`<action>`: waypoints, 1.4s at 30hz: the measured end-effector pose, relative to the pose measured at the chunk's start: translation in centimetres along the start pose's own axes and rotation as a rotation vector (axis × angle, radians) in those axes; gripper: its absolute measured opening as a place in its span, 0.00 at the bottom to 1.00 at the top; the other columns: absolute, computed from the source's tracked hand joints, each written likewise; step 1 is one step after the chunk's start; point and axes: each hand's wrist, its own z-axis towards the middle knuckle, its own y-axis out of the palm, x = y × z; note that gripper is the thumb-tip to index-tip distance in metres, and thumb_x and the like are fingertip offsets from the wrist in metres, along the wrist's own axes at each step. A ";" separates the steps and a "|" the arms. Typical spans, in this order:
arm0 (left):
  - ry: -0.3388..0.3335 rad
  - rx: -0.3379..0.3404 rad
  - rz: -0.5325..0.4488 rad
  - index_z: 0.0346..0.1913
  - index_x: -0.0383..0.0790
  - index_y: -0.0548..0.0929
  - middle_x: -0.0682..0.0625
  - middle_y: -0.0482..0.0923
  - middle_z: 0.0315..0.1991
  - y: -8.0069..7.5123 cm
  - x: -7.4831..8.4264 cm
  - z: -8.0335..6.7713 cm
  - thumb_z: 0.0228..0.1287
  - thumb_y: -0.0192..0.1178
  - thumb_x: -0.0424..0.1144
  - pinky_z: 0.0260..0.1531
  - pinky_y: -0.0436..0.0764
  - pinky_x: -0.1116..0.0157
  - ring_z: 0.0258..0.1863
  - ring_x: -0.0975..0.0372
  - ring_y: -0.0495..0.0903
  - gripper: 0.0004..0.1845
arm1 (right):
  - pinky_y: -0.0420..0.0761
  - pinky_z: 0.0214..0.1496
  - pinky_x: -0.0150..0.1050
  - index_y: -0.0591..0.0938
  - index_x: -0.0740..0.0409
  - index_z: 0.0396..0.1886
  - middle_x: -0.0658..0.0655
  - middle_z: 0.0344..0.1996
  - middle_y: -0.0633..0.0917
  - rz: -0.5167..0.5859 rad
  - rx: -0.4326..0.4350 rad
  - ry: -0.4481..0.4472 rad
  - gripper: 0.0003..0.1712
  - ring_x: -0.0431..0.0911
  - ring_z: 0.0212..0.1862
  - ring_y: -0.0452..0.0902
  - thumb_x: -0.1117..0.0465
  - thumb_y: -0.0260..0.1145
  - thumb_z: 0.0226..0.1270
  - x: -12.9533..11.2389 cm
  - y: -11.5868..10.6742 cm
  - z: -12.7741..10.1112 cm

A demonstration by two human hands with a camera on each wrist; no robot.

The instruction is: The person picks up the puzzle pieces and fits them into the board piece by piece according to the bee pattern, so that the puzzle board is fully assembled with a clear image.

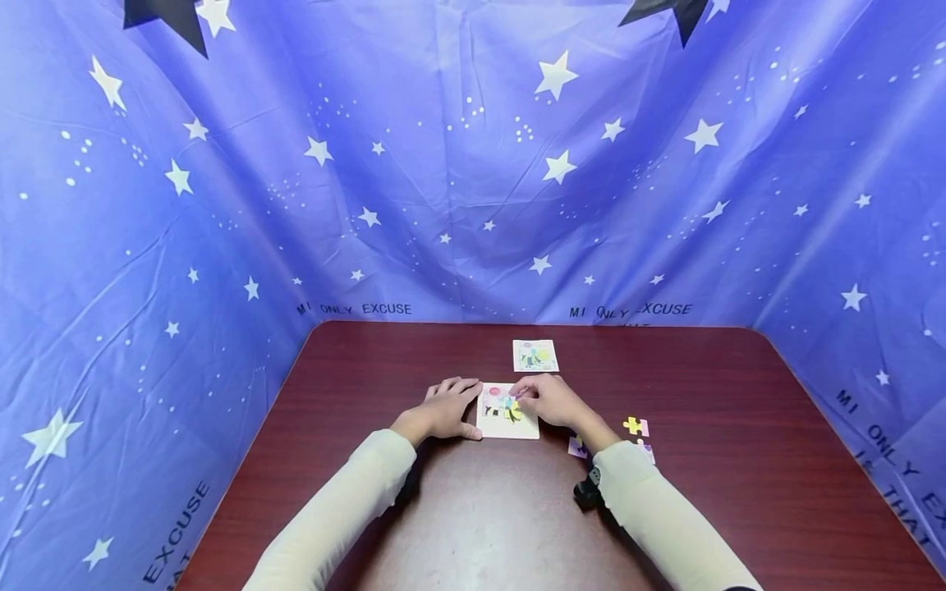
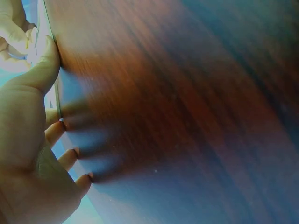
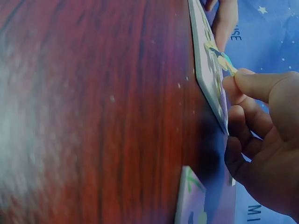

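Note:
A small white puzzle board (image 1: 508,430) with a bee picture partly filled in lies flat on the table. My left hand (image 1: 441,412) rests at the board's left edge with its fingers spread. In the left wrist view, its thumb (image 2: 44,70) touches the edge while the fingertips reach down to the tabletop. Over the board's upper right part, my right hand (image 1: 553,400) pinches a small jigsaw piece (image 3: 226,63) between thumb and forefinger. In the right wrist view that piece is tilted, one end at the board's surface. The fingers hide some of the picture.
Behind the board lies a square card (image 1: 535,356) with a similar bee picture. Loose jigsaw pieces (image 1: 634,426) are on the table (image 1: 739,492) by my right forearm, some partly covered by the sleeve. A starry blue curtain (image 1: 458,205) surrounds the table's back and sides.

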 end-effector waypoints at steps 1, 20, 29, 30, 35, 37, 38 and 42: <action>0.002 0.000 0.010 0.80 0.42 0.59 0.48 0.57 0.80 -0.1 0.1 0.0 0.59 0.67 0.65 0.70 0.62 0.40 0.78 0.43 0.56 0.53 | 0.78 0.42 0.34 0.89 0.53 0.42 0.47 0.30 0.89 -0.007 0.000 0.001 0.11 0.36 0.35 0.80 0.68 0.65 0.64 -0.1 0.1 0.1; 0.002 0.006 0.004 0.80 0.41 0.59 0.47 0.58 0.80 -0.2 0.0 -0.2 0.58 0.67 0.65 0.70 0.62 0.39 0.78 0.42 0.56 0.54 | 0.74 0.39 0.34 0.91 0.52 0.43 0.44 0.26 0.82 -0.143 0.036 -0.012 0.10 0.37 0.31 0.72 0.62 0.70 0.62 -0.7 1.1 0.6; -0.004 0.001 -0.002 0.80 0.42 0.59 0.48 0.57 0.80 -0.2 0.1 -0.2 0.59 0.67 0.64 0.70 0.62 0.39 0.79 0.43 0.56 0.53 | 0.72 0.37 0.34 0.91 0.49 0.48 0.46 0.29 0.79 -0.158 0.014 0.022 0.18 0.38 0.32 0.70 0.56 0.78 0.56 -0.9 1.4 0.1; -0.004 0.000 0.000 0.80 0.42 0.59 0.47 0.58 0.80 -0.2 0.1 -0.2 0.59 0.67 0.65 0.70 0.62 0.39 0.79 0.43 0.56 0.53 | 0.72 0.37 0.34 0.91 0.48 0.49 0.46 0.29 0.79 -0.164 0.012 0.027 0.18 0.38 0.32 0.70 0.56 0.78 0.56 -0.9 1.5 0.1; -0.002 0.000 0.007 0.80 0.41 0.59 0.47 0.58 0.80 -0.1 0.2 -0.2 0.59 0.68 0.64 0.69 0.62 0.39 0.78 0.43 0.56 0.53 | 0.71 0.36 0.34 0.91 0.46 0.50 0.45 0.28 0.78 -0.175 0.018 0.041 0.19 0.37 0.31 0.70 0.56 0.77 0.56 -0.7 1.7 0.2; -0.004 0.002 0.009 0.80 0.42 0.59 0.47 0.58 0.80 -0.1 0.2 -0.1 0.59 0.68 0.64 0.70 0.62 0.39 0.78 0.43 0.56 0.53 | 0.71 0.35 0.34 0.91 0.46 0.50 0.45 0.27 0.78 -0.180 0.026 0.038 0.19 0.37 0.31 0.69 0.56 0.77 0.56 -0.7 1.8 0.2; -0.005 0.004 0.008 0.80 0.42 0.60 0.47 0.58 0.80 -0.1 0.2 0.0 0.59 0.68 0.64 0.70 0.61 0.39 0.78 0.43 0.56 0.53 | 0.71 0.34 0.34 0.91 0.46 0.50 0.45 0.27 0.77 -0.185 0.028 0.034 0.19 0.37 0.30 0.69 0.56 0.77 0.56 -0.7 1.8 0.3; -0.012 -0.007 -0.015 0.80 0.41 0.58 0.46 0.56 0.81 0.2 0.0 0.1 0.59 0.68 0.62 0.71 0.58 0.38 0.79 0.42 0.54 0.53 | 0.67 0.32 0.33 0.91 0.45 0.49 0.43 0.21 0.74 -0.189 0.017 0.040 0.18 0.37 0.27 0.67 0.56 0.77 0.56 -0.8 2.0 0.4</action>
